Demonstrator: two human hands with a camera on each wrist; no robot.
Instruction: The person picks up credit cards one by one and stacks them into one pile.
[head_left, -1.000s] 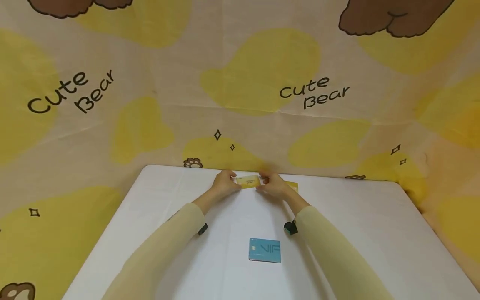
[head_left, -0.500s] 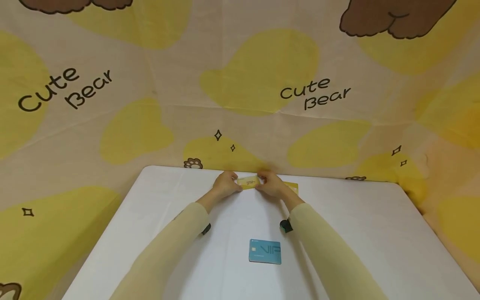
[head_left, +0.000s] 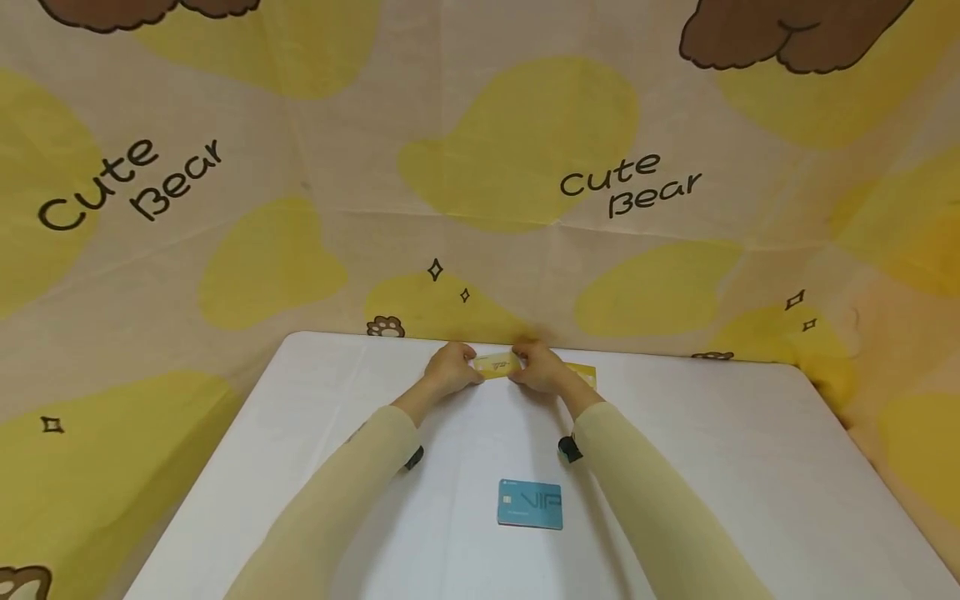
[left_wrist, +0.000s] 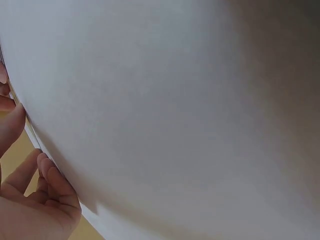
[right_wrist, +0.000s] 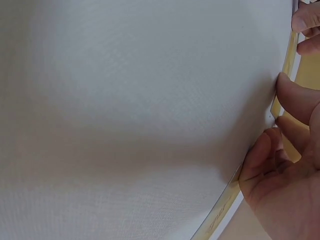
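Note:
Near the table's far edge, a pale yellow card (head_left: 497, 365) lies between my two hands. My left hand (head_left: 452, 370) pinches its left end, thumb in front and fingers behind. At the opposite end, my right hand (head_left: 542, 367) holds it in the same way. Partly hidden behind the right hand and wrist is a second yellow card (head_left: 585, 374) on the table. The right wrist view shows the right hand (right_wrist: 287, 170) with its fingertips low at the table surface, and a yellow card (right_wrist: 219, 214) beside it. Fingers of the left hand (left_wrist: 42, 205) also show in the left wrist view.
A blue card marked VIP (head_left: 529, 503) lies on the white table (head_left: 712, 467), between my forearms and closer to me. Beyond the table's far edge hangs a patterned cloth (head_left: 510, 150) with yellow patches and lettering.
My right forearm has shifted slightly left, and the left one slightly right. Both hands keep hold of the pale yellow card, which has hardly moved.

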